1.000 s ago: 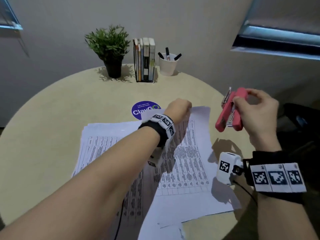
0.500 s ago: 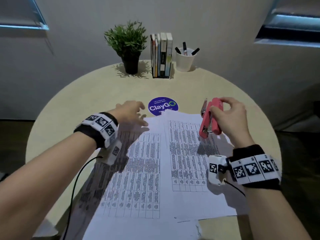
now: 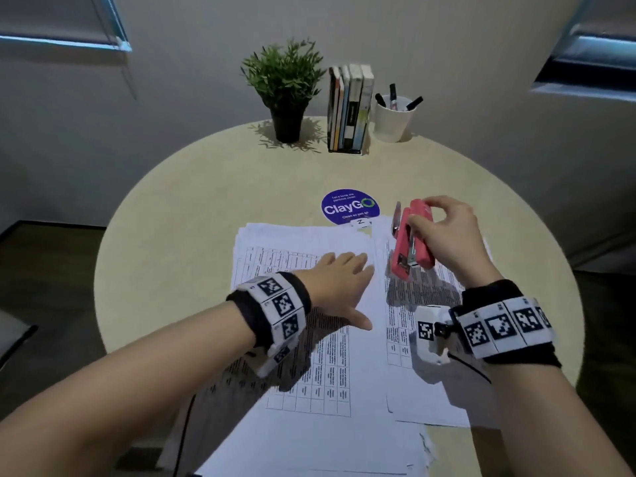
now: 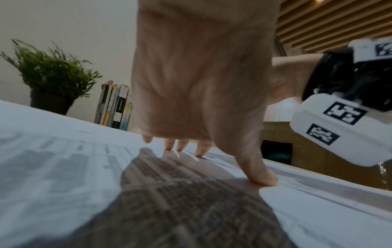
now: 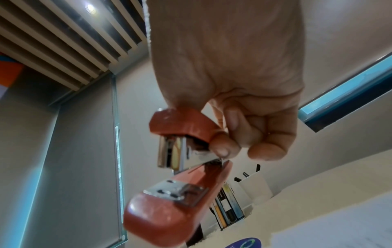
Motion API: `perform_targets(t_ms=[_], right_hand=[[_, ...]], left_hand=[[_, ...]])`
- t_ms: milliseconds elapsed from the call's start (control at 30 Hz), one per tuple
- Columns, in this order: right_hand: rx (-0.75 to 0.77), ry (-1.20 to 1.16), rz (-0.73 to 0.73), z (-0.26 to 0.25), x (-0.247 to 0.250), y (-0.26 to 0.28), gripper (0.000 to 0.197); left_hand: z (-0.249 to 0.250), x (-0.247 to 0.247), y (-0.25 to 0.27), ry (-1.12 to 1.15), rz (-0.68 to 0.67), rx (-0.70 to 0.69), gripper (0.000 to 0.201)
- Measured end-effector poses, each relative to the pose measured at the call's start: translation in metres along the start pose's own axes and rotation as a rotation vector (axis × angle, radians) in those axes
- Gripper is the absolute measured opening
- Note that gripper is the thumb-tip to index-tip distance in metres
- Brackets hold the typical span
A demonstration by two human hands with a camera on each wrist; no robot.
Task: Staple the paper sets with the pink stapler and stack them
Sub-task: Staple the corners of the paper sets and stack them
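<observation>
The pink stapler (image 3: pixel 411 239) is gripped aloft at right of centre by the right hand (image 3: pixel 444 239), the paper sets (image 3: pixel 330 339) are pressed flat on the desk (image 3: pixel 179 215) by the open-fingered left hand (image 3: pixel 335 287), and no finished stack is seen yet.

Both forearms are bare. Each wrist wears a black band (image 3: pixel 509 294) wrapped by a white strap printed with square black-and-white coded markers (image 3: pixel 282 304). A rounded white camera unit (image 3: pixel 428 333), also bearing such markers, hangs under each wrist, trailing a thin black cable (image 3: pixel 471 368).
</observation>
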State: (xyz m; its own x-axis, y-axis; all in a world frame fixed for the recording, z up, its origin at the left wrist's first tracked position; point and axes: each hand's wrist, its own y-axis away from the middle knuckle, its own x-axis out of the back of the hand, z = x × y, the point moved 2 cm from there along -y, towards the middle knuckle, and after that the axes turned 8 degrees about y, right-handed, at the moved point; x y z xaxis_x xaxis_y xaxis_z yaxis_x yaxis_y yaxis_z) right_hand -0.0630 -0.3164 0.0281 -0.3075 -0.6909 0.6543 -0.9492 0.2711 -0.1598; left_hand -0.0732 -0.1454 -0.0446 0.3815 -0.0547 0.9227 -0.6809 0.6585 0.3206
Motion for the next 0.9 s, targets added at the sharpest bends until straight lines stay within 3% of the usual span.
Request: perform_targets(t_ms=[200,333,433,600,900], right_hand=[[-0.034,0.029,-0.005,0.012,0.010,0.001,0.044],[-0.123,0.087,-0.029,0.036,0.014,-0.002,0.037],[-0.267,0.120,-0.065,0.058,0.013,-0.006,0.014],[-0.315,0.155,-0.220,0.071,-0.001,-0.006,0.017],[-0.261,0.189,-0.263,0.070,-0.008,-0.013,0.033]], left_hand=[[0.013,0.012,-0.027,0.106,0.118,0.083,0.083],[-0.036,0.027,-0.003,0.140,0.239,0.269,0.087],[-0.074,0.031,0.023,0.189,0.198,0.391,0.074],[-0.099,0.027,0.042,0.189,0.242,0.400,0.082],[-0.101,0.033,0.044,0.067,0.390,0.291,0.094]])
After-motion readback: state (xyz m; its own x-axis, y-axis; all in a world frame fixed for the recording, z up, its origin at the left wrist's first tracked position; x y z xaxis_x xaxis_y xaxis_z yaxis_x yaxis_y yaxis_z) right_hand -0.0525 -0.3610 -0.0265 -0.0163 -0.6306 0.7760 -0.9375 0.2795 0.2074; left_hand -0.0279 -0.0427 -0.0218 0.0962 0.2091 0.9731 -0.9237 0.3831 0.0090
